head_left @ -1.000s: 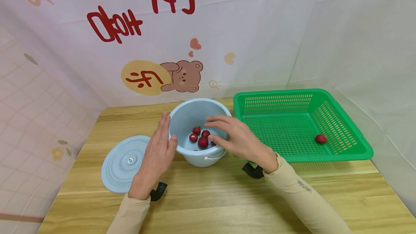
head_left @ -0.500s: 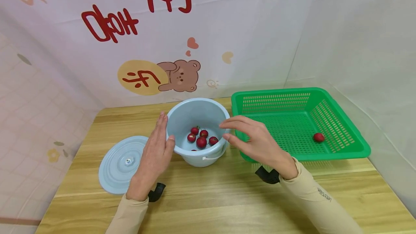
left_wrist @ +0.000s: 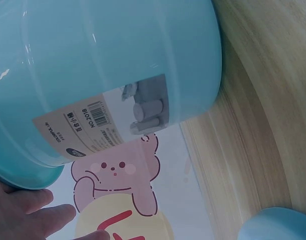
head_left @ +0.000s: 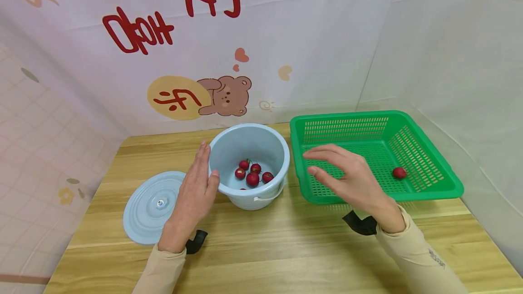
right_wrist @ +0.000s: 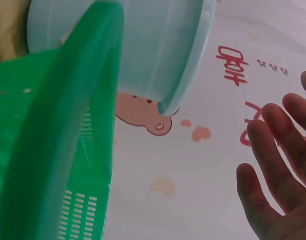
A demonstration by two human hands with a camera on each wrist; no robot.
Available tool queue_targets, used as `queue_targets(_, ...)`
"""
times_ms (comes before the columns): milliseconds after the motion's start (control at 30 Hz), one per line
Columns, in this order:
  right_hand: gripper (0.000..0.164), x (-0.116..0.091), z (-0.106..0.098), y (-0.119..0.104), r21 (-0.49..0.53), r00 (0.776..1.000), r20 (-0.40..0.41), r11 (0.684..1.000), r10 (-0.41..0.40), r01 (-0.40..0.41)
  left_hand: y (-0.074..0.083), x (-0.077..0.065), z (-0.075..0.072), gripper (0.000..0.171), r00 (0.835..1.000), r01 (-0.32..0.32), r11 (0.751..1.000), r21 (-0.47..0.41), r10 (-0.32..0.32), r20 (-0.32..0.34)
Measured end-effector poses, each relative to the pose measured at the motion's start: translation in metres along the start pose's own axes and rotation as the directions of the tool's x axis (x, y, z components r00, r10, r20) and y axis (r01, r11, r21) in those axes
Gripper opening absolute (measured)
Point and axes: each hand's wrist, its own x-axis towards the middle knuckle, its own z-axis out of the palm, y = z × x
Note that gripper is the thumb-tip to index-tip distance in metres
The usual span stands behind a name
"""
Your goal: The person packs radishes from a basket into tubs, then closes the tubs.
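My left hand (head_left: 192, 194) is at the left rim of a light blue bucket (head_left: 229, 149), fingers straight. In the left wrist view its fingers (left_wrist: 52, 217) lie right at the bucket's rim, below the wall with its paper label (left_wrist: 102, 117). Several red radishes (head_left: 253, 178) lie on the bucket's bottom. Above the near left part of a green plastic basket (head_left: 433, 194) is my right hand (head_left: 351, 173), fingers spread and nothing held. One radish (head_left: 399, 173) lies at the right side of the basket floor.
The bucket's round blue lid (head_left: 151, 208) lies on the wooden table (head_left: 261, 248) at left, partly behind my left hand. A white handle (head_left: 265, 199) hangs on the bucket's near side. A printed cloth wall (head_left: 327, 35) stands close behind bucket and basket.
My right hand has moved right, from over the bucket to over the basket, uncovering a radish in the bucket. The left hand stays at the bucket's rim. The view has shifted slightly.
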Motion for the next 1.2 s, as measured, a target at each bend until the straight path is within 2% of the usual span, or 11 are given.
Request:
queue_targets(367,0.043,-0.017,-0.029,0.009,-0.077,0.998,-0.04,0.996,0.047,-0.05,0.0,0.0,0.0,0.065,1.0,-0.001,1.0,-0.001,0.001,-0.002)
queue_targets(533,0.045,-0.027,-0.045,0.02,-0.127,0.996,-0.057,0.989,0.069,-0.076,0.0,0.0,0.0,0.064,1.0,0.004,1.0,-0.001,-0.004,0.002)
queue_targets(667,0.046,-0.036,-0.058,0.032,-0.174,0.991,-0.054,0.977,0.12,-0.127,0.0,-0.001,0.0,0.065,1.0,0.011,1.0,0.001,-0.011,0.007)
queue_targets(933,0.045,-0.056,-0.078,0.054,-0.25,0.972,-0.009,0.941,0.235,-0.23,0.001,-0.001,-0.001,0.065,1.0,0.014,1.0,-0.001,-0.014,0.009)
queue_targets(1200,0.043,-0.073,-0.091,0.074,-0.269,0.937,0.027,0.905,0.349,-0.33,0.0,-0.001,0.0,0.065,1.0,0.007,1.0,0.006,-0.007,0.008)
